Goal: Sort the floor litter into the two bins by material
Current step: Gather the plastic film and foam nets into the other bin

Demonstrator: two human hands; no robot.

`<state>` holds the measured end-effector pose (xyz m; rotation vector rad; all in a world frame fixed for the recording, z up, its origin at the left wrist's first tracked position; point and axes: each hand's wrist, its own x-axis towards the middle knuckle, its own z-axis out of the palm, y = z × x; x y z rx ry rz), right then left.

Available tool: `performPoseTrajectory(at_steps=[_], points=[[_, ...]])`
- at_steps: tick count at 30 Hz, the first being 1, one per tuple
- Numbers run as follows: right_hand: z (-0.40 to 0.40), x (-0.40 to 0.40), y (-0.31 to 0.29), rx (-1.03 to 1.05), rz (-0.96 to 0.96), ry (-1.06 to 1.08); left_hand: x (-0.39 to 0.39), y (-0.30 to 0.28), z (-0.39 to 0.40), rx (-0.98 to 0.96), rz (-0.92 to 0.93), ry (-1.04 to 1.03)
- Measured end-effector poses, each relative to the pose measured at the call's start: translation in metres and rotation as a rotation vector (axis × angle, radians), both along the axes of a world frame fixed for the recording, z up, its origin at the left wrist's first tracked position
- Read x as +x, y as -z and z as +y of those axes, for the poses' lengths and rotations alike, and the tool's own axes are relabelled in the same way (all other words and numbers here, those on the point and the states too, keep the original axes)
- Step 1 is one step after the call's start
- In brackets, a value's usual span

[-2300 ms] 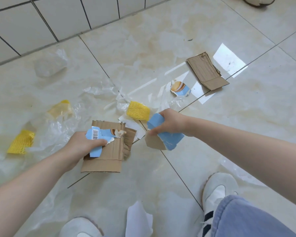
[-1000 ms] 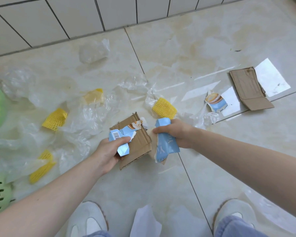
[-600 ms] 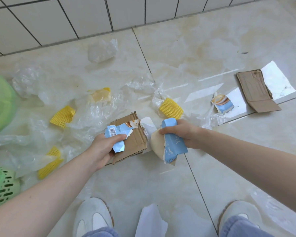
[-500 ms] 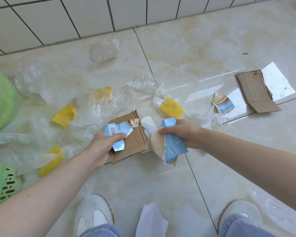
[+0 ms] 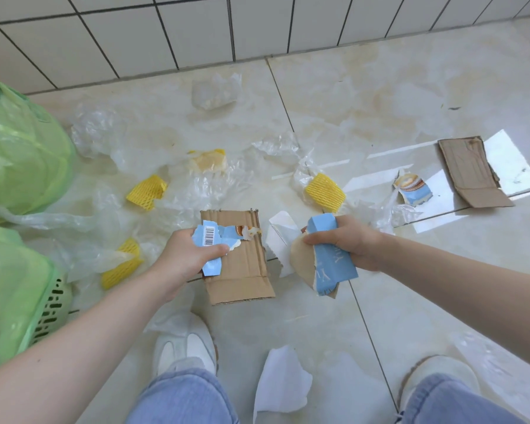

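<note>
Both hands are holding litter at frame centre: left hand [image 5: 185,258] is gripping a brown cardboard piece [image 5: 237,272] with a torn blue barcode scrap [image 5: 210,240] under its thumb, right hand [image 5: 348,240] is curling round a crumpled blue carton piece [image 5: 331,264]. Two green-bagged bins [image 5: 16,289] are sitting at the left edge, with yellow foam nets [image 5: 325,189] and clear plastic film [image 5: 208,188] lying across the floor above the hands.
</note>
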<state>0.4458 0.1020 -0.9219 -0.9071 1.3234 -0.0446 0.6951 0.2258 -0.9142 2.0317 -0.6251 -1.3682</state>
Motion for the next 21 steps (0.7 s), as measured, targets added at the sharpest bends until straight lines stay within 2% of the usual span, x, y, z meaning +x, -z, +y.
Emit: performPoseTrajectory(at_steps=[5, 10, 13, 17, 21], points=[[0.014, 0.006, -0.012, -0.047, 0.006, -0.058, 0.003, -0.016, 0.021, -0.042, -0.061, -0.006], [0.027, 0.030, -0.031, -0.082, -0.020, -0.172, 0.017, -0.032, 0.039, -0.055, -0.094, -0.100], [0.026, 0.059, -0.048, -0.113, -0.074, -0.209, 0.031, -0.053, 0.052, -0.078, -0.136, -0.135], [0.025, 0.115, -0.078, -0.155, -0.168, -0.249, 0.062, -0.094, 0.066, -0.135, -0.283, -0.178], [0.037, 0.169, -0.106, -0.252, -0.210, -0.300, 0.092, -0.138, 0.081, -0.197, -0.364, -0.294]])
